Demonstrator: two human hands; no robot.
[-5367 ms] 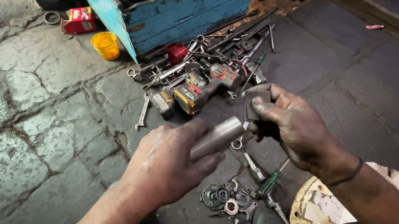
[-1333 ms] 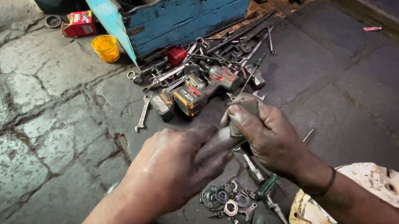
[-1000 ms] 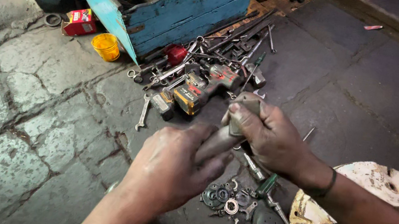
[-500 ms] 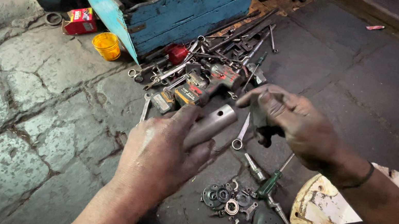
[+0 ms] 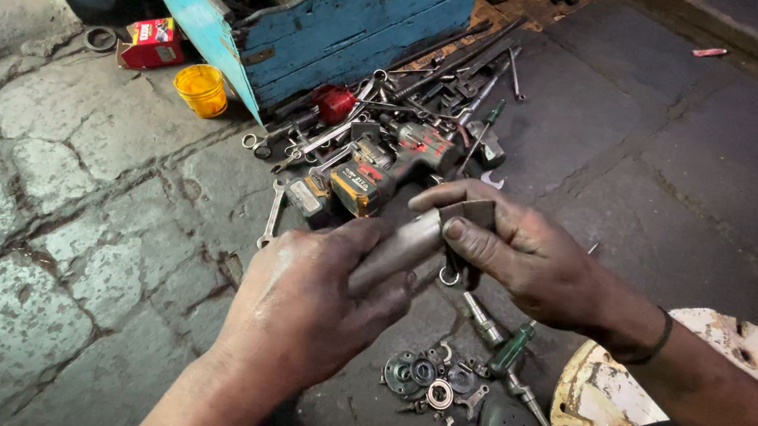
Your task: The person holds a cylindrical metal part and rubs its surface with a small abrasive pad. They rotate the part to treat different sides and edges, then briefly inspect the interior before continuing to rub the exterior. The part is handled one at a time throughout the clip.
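Note:
My left hand (image 5: 313, 298) grips a grey metal cylinder (image 5: 397, 245) at its lower end and holds it slanted up to the right. My right hand (image 5: 517, 252) pinches a small dark flat piece (image 5: 470, 213) against the cylinder's upper end. A small metal ring (image 5: 448, 276) hangs under my right fingers. Both hands are greasy. They hover above the stone floor over scattered tools.
A blue wooden toolbox (image 5: 348, 11) stands open at the back. Wrenches and a cordless drill (image 5: 385, 169) lie before it. A yellow cup (image 5: 201, 89) and red box (image 5: 151, 43) sit at left. Washers (image 5: 430, 378) and a green-handled screwdriver (image 5: 510, 350) lie below my hands. A white metal part (image 5: 727, 341) is at right.
My hands parted briefly half a second ago, the right one lifting off the cylinder. Now the right hand is back at the cylinder's top end with the dark piece.

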